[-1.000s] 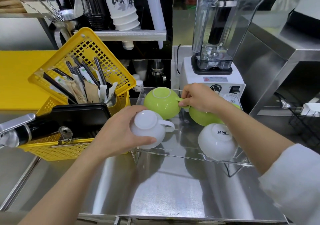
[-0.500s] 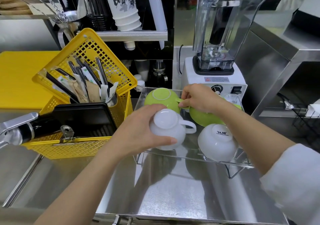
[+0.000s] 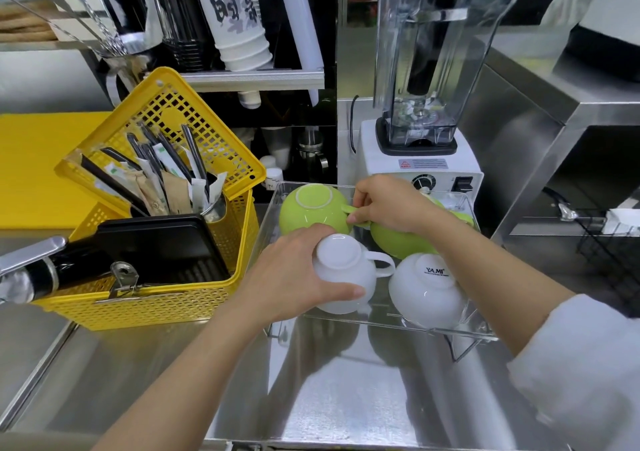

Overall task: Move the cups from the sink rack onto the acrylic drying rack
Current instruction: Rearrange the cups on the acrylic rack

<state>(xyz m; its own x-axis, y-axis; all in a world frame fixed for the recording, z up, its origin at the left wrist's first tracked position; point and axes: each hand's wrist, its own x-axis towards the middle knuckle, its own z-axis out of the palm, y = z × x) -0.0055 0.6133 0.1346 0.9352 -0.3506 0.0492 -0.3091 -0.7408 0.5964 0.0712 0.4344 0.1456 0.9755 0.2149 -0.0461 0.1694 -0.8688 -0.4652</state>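
Observation:
A clear acrylic drying rack stands on the steel counter in front of a blender. My left hand grips an upside-down white cup at the rack's front left, its handle pointing right. My right hand pinches the handle of an upside-down green cup at the rack's back left. A second green cup lies under my right wrist. Another white cup, printed with a small logo, rests upside down at the front right.
A yellow plastic basket with a black tray and cutlery sits left of the rack. A white blender stands right behind it. A black wire rack is at the far right. The counter's front edge is near me.
My left hand carried the white cup rightward and onto the rack's front left. My right hand stayed on the green cup's handle.

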